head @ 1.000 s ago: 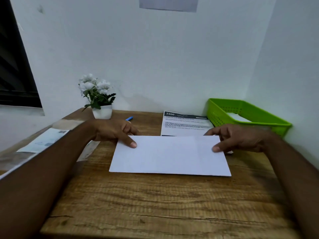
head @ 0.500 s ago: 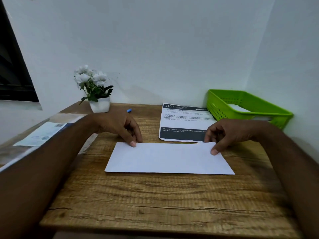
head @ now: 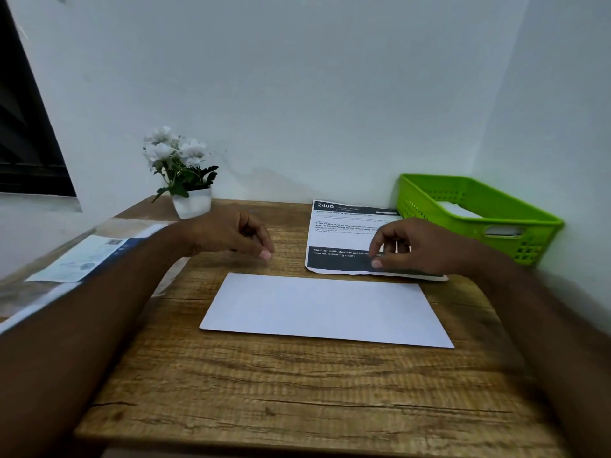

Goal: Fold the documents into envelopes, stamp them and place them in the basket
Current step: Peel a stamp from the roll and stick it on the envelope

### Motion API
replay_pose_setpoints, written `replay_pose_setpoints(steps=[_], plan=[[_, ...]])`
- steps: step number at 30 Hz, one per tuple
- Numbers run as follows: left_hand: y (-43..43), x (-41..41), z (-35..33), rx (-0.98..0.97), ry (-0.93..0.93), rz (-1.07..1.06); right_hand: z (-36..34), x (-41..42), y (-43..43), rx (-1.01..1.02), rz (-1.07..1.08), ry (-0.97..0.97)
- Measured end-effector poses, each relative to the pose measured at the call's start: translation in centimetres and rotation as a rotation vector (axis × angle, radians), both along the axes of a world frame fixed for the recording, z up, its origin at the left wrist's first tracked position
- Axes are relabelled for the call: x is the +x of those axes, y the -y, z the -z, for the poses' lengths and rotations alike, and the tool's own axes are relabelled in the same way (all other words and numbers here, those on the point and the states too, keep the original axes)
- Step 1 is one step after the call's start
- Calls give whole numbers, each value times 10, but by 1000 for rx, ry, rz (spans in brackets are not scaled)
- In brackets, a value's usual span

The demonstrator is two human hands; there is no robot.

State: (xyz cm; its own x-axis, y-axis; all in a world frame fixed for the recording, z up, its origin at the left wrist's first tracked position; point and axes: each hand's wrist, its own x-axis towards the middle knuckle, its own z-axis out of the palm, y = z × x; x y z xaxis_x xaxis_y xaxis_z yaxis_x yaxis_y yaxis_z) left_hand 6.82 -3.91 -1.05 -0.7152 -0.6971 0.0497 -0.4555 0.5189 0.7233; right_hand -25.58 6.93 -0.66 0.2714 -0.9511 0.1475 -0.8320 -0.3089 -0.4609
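A folded white sheet (head: 325, 309) lies flat in the middle of the wooden table (head: 297, 391). My left hand (head: 231, 236) hovers just beyond its far left corner, fingers loosely curled, holding nothing. My right hand (head: 420, 246) hangs above the printed document (head: 340, 233) past the sheet's far right edge, also with nothing in it. The green basket (head: 429, 196) stands at the back right corner with something white inside.
A small white pot of white flowers (head: 185, 180) stands at the back left. Printed papers and envelopes (head: 82, 259) lie on a surface at the left. White walls close in behind and to the right.
Both hands have lifted off the folded sheet's far edge and pulled back away from it. The sheet now lies untouched, folded narrower than a second ago.
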Motion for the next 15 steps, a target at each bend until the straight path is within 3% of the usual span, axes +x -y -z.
replay_pose_setpoints(steps=[8, 11, 15], plan=[[27, 19, 10, -355, -395, -453, 30, 56, 8, -174, -109, 148], [35, 23, 15, -482, -253, -551, 33, 67, 8, -213, -105, 185], [43, 24, 23, -457, -113, -557, 36, 70, 9, -242, -98, 220]])
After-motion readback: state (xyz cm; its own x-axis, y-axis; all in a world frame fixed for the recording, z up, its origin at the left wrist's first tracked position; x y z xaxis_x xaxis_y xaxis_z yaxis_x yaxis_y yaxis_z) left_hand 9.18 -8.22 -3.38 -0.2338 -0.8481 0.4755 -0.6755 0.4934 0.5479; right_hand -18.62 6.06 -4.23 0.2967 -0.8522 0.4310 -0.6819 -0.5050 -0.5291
